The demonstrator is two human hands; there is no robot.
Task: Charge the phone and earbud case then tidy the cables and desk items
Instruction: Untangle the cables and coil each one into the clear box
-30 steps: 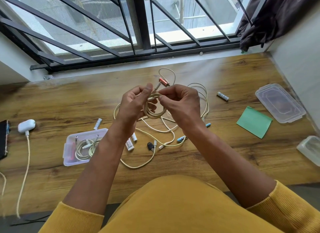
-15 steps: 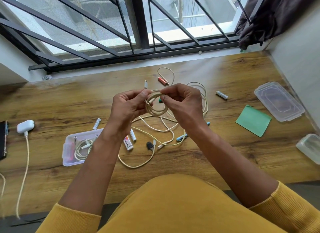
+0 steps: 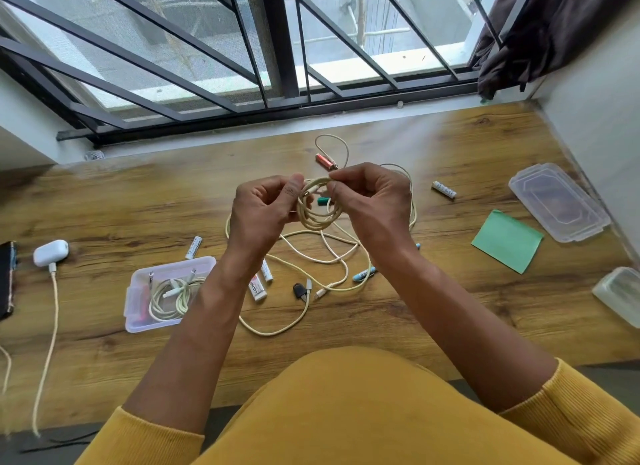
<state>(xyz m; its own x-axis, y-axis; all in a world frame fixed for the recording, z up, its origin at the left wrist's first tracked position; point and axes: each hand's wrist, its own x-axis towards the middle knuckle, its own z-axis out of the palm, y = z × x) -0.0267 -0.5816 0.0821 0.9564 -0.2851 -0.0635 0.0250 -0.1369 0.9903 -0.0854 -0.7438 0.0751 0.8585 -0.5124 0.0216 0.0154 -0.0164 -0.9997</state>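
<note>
Above the middle of the wooden desk (image 3: pixel 104 201), my left hand (image 3: pixel 263 215) and my right hand (image 3: pixel 370 198) both pinch a small coil of cream cable (image 3: pixel 317 215). More loose cream cable (image 3: pixel 311 257) lies tangled on the desk under my hands. At the far left a white earbud case (image 3: pixel 50 252) has a cream cable (image 3: pixel 48 326) plugged into it. A dark phone (image 3: pixel 6 281) is cut off by the left edge. A clear box (image 3: pixel 138 302) left of my forearm holds a coiled cable (image 3: pixel 169 296).
Batteries lie scattered: a red one (image 3: pixel 323 160), white ones (image 3: pixel 444 189) (image 3: pixel 193 247). Markers (image 3: pixel 258 288) (image 3: pixel 363 275) and a small black adapter (image 3: pixel 299 290) sit near the loose cable. At right are a green sticky pad (image 3: pixel 507 241), a clear lid (image 3: pixel 557 201) and another container (image 3: pixel 620 293).
The cable's plug end, sticking up behind the coil a second ago, is now tucked against the loops under my right fingers. My hands sit slightly closer together.
</note>
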